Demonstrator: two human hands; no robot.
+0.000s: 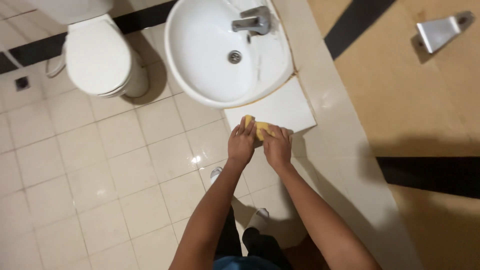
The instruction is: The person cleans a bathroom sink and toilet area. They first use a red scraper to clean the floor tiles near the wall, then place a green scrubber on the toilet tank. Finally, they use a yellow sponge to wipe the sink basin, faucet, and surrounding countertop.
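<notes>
A yellow sponge (259, 127) lies against the front edge of the white counter ledge (280, 107) beside the white washbasin (210, 75). My left hand (241, 142) rests on the sponge's left end, fingers laid over it. My right hand (277, 146) presses on its right part, fingers bent around it. Both hands hold the sponge together against the ledge. Most of the sponge is hidden under my fingers.
A chrome tap (252, 21) stands at the basin's back, with the drain (234, 56) in the bowl. A white toilet (97, 55) sits at the left on the beige tiled floor (100, 165). A tan wall with black stripes and a metal bracket (440, 31) is at the right.
</notes>
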